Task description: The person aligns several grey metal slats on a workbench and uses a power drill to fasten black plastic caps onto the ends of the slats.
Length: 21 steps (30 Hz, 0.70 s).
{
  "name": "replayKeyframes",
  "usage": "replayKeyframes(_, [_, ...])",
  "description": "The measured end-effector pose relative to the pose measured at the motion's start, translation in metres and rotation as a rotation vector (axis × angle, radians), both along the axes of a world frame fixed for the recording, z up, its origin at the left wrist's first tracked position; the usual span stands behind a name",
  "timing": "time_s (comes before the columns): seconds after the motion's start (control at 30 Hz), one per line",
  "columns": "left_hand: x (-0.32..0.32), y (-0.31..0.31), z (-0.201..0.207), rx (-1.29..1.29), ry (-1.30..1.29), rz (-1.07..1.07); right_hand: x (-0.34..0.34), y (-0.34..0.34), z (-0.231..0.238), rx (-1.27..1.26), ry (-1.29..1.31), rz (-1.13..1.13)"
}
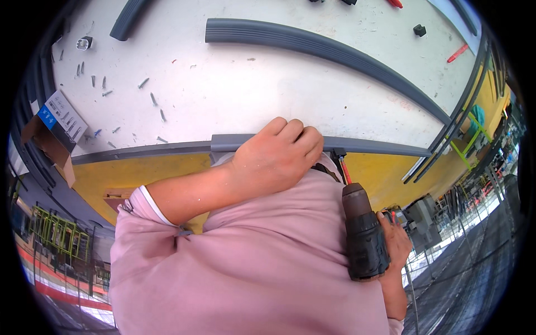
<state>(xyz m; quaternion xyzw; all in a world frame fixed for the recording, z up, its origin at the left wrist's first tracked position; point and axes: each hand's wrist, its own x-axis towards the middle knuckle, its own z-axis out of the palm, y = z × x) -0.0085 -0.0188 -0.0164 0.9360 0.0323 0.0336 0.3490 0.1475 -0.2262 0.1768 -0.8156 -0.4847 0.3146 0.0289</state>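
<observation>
My left hand is closed over a dark grey ribbed profile lying along the near edge of the white table, its knuckles up and fingertips hidden. A small black fitting sits against the profile just right of that hand. At my right side, my right hand holds a black power drill, its fingers partly hidden behind the tool. From the drill's chuck a thin red-sleeved bit points up to the black fitting and seems to meet it.
Another curved grey profile lies across the white table, with a shorter piece at the far left. Loose screws are scattered at left beside an opened cardboard box. A red marker and a black block lie at right.
</observation>
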Motion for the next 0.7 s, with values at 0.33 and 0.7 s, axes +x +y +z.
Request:
replayKeyframes(0.33, [-0.001,-0.002,-0.006,-0.004,-0.034,0.018,-0.004,0.015,0.001,-0.062,0.038,-0.019])
replayKeyframes(0.7, [0.001,-0.006,-0.007,0.031,-0.074,0.051,0.001,0.039,0.015,-0.24,0.104,-0.1])
